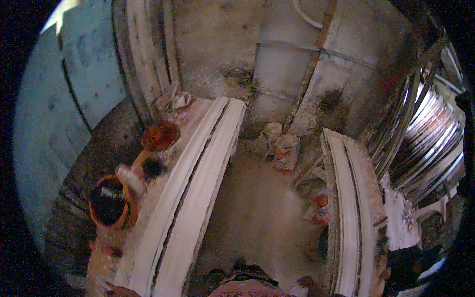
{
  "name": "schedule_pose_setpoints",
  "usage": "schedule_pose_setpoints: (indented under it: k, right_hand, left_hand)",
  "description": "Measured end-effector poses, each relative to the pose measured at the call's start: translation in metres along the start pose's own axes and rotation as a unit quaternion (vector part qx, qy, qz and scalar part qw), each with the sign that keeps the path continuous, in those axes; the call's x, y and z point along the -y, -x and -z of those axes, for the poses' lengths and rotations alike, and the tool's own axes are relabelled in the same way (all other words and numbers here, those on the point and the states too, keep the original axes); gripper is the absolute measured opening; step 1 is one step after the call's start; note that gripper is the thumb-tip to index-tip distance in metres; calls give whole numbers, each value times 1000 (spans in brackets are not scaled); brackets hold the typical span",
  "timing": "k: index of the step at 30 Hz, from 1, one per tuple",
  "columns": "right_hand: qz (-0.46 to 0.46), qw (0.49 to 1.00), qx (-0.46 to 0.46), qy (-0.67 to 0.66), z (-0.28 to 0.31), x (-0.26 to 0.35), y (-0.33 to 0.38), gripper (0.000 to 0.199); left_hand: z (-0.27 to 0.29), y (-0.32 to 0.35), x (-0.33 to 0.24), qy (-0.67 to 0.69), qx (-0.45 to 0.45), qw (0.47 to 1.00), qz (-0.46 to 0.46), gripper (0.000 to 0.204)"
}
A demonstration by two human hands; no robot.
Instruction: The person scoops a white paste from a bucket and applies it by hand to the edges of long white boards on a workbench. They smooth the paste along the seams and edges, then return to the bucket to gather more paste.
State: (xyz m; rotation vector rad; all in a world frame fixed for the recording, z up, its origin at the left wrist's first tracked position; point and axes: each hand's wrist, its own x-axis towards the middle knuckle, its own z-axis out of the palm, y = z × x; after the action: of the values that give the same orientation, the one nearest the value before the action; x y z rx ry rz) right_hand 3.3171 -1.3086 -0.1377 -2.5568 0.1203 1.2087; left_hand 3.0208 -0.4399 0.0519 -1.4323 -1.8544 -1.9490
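Part of my left hand (118, 290) shows at the lower left edge, beside the near end of a long bench of pale, white-coated strips (190, 208) with a dark gap between them. Its fingers are too cut off and dim to read. A small blurred brownish shape (305, 283) lies right of my pinkish clothing (247, 288); it may be my right hand, but I cannot tell. Along the bench's left side stand an orange-rimmed bucket (129, 218) with dark contents, a blurred whitish object (129, 178) and a round orange-red container (161, 136).
A second bench with white strips (350, 208) runs along the right. Brown floor (260, 208) lies between the benches. Crumpled bags (285, 151) sit at the far end, and a red-and-white bag (319, 208) lies beside the right bench. Many long thin strips (430, 143) lean at the right.
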Motion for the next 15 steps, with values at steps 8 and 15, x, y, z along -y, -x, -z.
schedule_pose_setpoints:
  k: [8,15]
  right_hand:
    - [189,968,-158,43,281,174,-204,51]
    - [348,905,-117,-213,497,438,-267,53]
  left_hand:
    - [-156,199,-259,225,306,925,-14,38]
    - [-260,451,-564,405,588,699,-47,41]
